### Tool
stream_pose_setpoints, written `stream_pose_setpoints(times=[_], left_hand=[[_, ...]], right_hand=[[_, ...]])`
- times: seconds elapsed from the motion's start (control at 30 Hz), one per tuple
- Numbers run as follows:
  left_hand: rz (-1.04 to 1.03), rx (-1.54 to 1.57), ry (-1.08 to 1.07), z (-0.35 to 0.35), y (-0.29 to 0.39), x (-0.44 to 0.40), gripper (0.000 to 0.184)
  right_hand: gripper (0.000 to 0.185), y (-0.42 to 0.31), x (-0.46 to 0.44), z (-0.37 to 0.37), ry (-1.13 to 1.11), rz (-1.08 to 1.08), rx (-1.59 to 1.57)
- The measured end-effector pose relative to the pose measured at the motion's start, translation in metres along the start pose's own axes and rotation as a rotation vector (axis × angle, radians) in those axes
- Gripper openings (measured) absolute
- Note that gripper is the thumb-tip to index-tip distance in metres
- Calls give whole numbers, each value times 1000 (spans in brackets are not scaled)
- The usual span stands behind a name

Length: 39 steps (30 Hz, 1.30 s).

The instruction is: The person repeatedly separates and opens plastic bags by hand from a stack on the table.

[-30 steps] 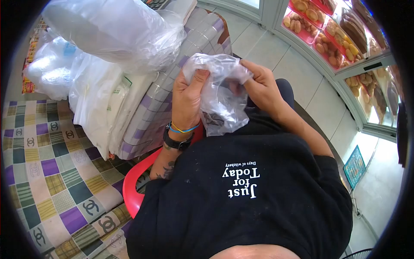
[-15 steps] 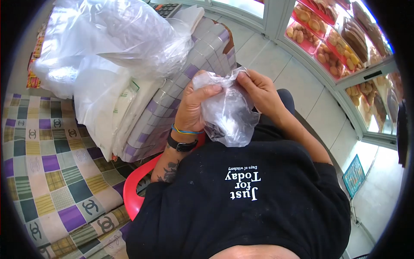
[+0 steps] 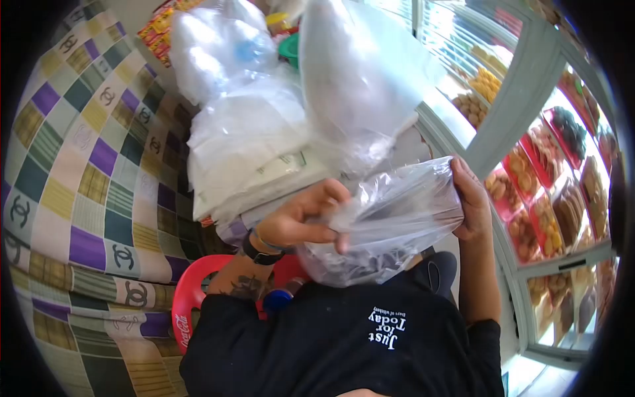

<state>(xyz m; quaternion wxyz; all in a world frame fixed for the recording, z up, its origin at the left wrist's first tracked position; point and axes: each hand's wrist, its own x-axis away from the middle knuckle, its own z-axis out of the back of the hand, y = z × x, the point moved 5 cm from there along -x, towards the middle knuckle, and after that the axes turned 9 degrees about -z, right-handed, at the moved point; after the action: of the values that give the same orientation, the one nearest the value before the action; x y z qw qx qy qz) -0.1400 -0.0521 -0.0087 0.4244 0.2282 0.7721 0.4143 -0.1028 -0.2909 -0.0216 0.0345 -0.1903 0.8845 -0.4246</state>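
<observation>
A clear plastic bag [image 3: 403,218] stretches across the space in front of my torso, spread wide and creased. My right hand [image 3: 473,202] grips its right edge, thumb on the near side. At the bag's left end is my left hand [image 3: 297,218], with a black watch [image 3: 264,257] on the wrist. Its thumb and fingers are apart and the fingertips are smeared by motion, beside or touching the plastic. Whether anything lies inside the bag I cannot make out.
Large piles of clear plastic bags [image 3: 350,86] and packs of white bags [image 3: 251,178] cover the table ahead. A red chair [image 3: 195,291] and a blue-capped bottle [image 3: 278,301] are at my left. Glass display cases with bread trays [image 3: 546,225] line the right. A checkered cloth [image 3: 86,198] hangs left.
The crumpled bag has been opened out and pulled wide. My right hand moved right and my left hand's fingers spread apart. The view has turned, showing more of the table and display cases.
</observation>
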Motion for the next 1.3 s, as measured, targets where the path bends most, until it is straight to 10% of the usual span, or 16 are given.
stream_pose_setpoints(times=[0.33, 0.43, 0.47, 0.57, 0.8, 0.83, 1.07, 1.3], left_hand=[[-595, 280, -101, 37, 184, -110, 46], [-513, 407, 71, 134, 159, -124, 43], [-474, 486, 149, 154, 148, -121, 41], [-387, 410, 444, 127, 114, -92, 37], [-296, 541, 645, 161, -16, -21, 35], [-275, 447, 894, 147, -19, -23, 36], [-284, -121, 884, 108, 16, -21, 39], [-253, -1856, 825, 112, 144, 41, 29]], right_hand=[[24, -144, -125, -110, -155, 356, 524], [21, -124, -188, -80, 188, 358, 722], [23, -107, -200, -64, 77, 655, 1068], [36, -46, -193, -37, 282, 99, 1104], [42, 36, -189, 32, 430, 260, 1865], [42, 38, -188, 30, 434, 244, 1870], [37, 24, -156, 40, 300, 385, 1157], [32, 8, -71, 103, 491, 256, 614]])
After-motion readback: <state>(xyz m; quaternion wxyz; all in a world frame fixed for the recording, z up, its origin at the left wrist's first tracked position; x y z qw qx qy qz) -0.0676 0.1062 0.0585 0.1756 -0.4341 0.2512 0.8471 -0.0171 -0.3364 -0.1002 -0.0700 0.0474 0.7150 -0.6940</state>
